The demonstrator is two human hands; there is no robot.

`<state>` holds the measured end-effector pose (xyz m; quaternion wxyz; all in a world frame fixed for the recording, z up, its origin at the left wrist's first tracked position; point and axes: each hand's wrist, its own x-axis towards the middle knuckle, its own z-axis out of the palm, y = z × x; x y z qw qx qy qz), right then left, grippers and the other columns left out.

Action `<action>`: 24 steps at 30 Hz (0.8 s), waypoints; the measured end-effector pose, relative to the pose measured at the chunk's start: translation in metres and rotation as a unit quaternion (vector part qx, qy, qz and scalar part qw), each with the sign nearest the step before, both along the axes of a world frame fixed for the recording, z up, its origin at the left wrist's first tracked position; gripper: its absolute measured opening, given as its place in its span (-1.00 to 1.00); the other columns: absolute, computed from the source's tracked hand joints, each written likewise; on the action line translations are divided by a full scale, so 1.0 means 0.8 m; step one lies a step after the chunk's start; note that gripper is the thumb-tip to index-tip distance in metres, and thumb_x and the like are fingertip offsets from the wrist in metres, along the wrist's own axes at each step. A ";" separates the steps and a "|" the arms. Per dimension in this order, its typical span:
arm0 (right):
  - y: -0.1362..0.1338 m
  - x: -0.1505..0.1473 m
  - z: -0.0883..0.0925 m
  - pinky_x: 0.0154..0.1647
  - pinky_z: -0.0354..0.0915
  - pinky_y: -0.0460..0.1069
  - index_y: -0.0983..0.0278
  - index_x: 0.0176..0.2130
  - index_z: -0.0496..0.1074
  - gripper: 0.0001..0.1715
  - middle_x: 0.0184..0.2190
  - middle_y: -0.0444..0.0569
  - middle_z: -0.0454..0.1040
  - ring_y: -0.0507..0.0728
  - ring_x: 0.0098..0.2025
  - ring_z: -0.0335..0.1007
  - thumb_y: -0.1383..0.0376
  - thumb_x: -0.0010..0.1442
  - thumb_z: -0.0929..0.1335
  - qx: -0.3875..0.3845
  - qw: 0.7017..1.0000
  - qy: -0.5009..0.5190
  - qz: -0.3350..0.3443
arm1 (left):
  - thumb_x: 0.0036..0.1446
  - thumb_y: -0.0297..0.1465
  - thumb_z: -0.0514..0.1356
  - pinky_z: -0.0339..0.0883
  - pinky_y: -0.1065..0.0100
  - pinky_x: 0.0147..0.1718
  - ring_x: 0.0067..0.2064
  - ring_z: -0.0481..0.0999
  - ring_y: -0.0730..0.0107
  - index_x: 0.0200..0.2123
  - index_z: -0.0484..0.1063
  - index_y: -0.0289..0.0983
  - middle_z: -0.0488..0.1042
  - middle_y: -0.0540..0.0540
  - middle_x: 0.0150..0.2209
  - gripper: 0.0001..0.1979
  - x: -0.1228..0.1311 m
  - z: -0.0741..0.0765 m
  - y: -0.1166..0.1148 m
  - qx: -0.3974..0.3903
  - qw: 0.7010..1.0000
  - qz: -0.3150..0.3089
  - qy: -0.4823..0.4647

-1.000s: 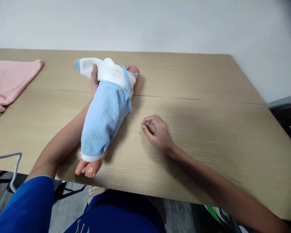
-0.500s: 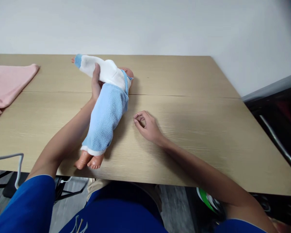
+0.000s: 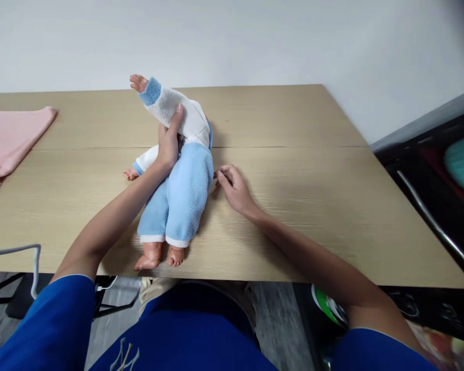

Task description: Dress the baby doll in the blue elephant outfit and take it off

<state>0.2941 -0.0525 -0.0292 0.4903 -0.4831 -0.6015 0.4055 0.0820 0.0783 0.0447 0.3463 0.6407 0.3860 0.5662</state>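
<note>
Against a pale wall (image 3: 232,41), a wooden table (image 3: 313,216) is seen; left of centre, the doll (image 3: 191,190) is stretched near to far, feet (image 3: 150,256) nearest, upper body (image 3: 195,121) gripped by the left hand (image 3: 168,144). Just rightward, the right hand (image 3: 234,190) is curled; any pinch cannot be told.

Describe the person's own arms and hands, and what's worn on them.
The left hand and right hand are bare, with no glove or watch to be seen. The left sleeve and right sleeve are short and deep blue, each with a thin pale edge. They match the blue top, which carries a pale line design.
</note>
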 end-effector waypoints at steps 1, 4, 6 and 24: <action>0.003 0.004 0.002 0.02 0.56 0.16 0.09 -0.07 0.43 -0.33 -0.12 -0.02 0.65 0.20 -0.15 0.61 -0.42 0.44 0.37 -0.009 1.000 0.024 -0.006 | 0.45 0.43 0.08 0.46 -0.08 0.51 0.49 0.56 -0.13 0.33 0.53 -0.15 0.68 -0.26 0.32 -0.14 0.004 0.001 -0.003 0.000 1.000 0.012 -0.015; 0.010 0.019 0.016 0.08 0.62 0.20 0.09 -0.01 0.49 -0.21 -0.01 0.04 0.69 0.23 -0.11 0.66 -0.51 0.37 0.37 -0.067 0.993 0.101 -0.005 | 0.45 0.37 0.17 0.42 -0.10 0.53 0.50 0.55 -0.18 0.32 0.53 -0.19 0.65 -0.29 0.37 -0.18 0.015 0.000 -0.011 0.001 1.000 0.007 -0.005; 0.013 0.031 0.030 0.13 0.65 0.26 0.08 0.08 0.54 -0.13 0.10 0.09 0.72 0.29 -0.03 0.71 -0.56 0.36 0.33 -0.108 0.985 0.137 0.012 | 0.45 0.36 0.19 0.39 -0.18 0.53 0.49 0.56 -0.25 0.30 0.56 -0.22 0.65 -0.33 0.36 -0.19 0.022 0.000 -0.015 0.007 0.999 -0.017 0.029; 0.023 0.080 0.023 -0.11 0.73 0.30 0.16 -0.05 0.71 -0.04 -0.28 0.09 0.77 0.41 -0.14 0.80 -0.59 0.27 0.36 -0.204 0.961 0.185 0.012 | 0.44 0.36 0.12 0.36 -0.22 0.45 0.25 0.57 -0.21 0.14 0.57 -0.22 0.65 -0.43 0.22 -0.23 -0.131 -0.006 -0.034 0.020 0.934 0.126 0.333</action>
